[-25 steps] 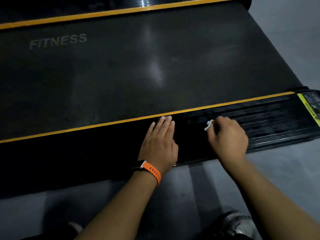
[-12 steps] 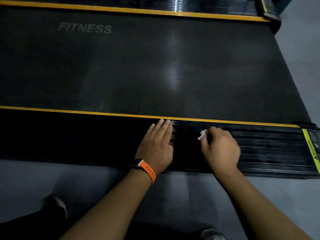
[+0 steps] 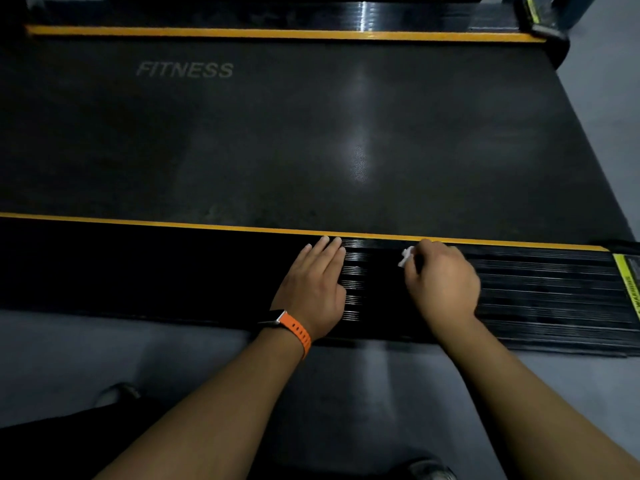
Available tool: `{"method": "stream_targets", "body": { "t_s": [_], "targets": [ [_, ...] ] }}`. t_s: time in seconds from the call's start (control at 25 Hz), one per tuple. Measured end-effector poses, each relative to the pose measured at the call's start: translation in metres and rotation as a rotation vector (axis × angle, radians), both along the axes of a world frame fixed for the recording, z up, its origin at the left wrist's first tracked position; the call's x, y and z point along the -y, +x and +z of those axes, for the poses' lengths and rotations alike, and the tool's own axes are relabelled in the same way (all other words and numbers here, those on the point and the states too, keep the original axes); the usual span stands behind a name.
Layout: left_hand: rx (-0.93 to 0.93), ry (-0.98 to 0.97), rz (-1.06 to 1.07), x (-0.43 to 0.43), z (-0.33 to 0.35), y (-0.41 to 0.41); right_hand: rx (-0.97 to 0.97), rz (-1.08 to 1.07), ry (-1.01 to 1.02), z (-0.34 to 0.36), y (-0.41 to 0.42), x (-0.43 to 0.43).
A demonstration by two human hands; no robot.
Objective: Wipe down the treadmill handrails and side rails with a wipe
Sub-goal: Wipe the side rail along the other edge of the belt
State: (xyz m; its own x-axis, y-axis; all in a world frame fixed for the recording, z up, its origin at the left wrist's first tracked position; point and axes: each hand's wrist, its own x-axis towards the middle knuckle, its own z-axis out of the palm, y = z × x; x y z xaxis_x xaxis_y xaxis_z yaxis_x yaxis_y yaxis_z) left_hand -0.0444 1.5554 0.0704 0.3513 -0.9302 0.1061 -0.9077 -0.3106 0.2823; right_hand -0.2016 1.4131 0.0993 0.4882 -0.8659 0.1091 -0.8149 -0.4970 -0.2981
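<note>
The treadmill's near side rail [image 3: 540, 296] is a black ribbed strip with a yellow line along its inner edge. My left hand [image 3: 317, 284], with an orange watch strap on the wrist, lies flat on the rail with straight fingers reaching the yellow line. To its right, my right hand [image 3: 441, 284] is curled around a small white wipe [image 3: 406, 257] and presses it onto the rail. Only a bit of the wipe shows past the fingers. The far side rail [image 3: 277, 17] runs along the top of the view.
The dark running belt [image 3: 311, 133], marked FITNESS, fills the middle. A yellow warning label [image 3: 628, 285] sits at the rail's right end. Grey floor [image 3: 398, 393] lies below the rail, with my shoes at the bottom edge.
The view has swung so the rail now lies level and the far rail shows. Both hands stay on the near rail, the right one still holding the wipe.
</note>
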Motion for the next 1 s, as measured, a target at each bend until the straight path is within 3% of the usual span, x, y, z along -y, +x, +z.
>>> {"method": "stream_targets", "body": {
  "t_s": [0.2, 0.4, 0.52, 0.72, 1.0],
  "targets": [
    [-0.017, -0.028, -0.015, 0.0, 0.0, 0.002, 0.025, 0.222, 0.034, -0.004, 0.074, -0.03],
    [0.017, -0.016, -0.005, 0.0, -0.003, 0.0, -0.011, -0.085, 0.031, 0.004, 0.012, 0.001],
    [0.009, -0.004, 0.001, 0.0, -0.003, 0.0, -0.046, -0.135, 0.073, 0.007, 0.011, 0.008],
    [0.021, 0.015, -0.019, 0.001, -0.003, 0.001, 0.04, 0.184, 0.079, 0.004, 0.078, -0.028],
    [0.036, 0.006, -0.014, 0.003, -0.003, 0.001, 0.011, -0.157, 0.001, 0.001, -0.032, 0.036]
  ]
}}
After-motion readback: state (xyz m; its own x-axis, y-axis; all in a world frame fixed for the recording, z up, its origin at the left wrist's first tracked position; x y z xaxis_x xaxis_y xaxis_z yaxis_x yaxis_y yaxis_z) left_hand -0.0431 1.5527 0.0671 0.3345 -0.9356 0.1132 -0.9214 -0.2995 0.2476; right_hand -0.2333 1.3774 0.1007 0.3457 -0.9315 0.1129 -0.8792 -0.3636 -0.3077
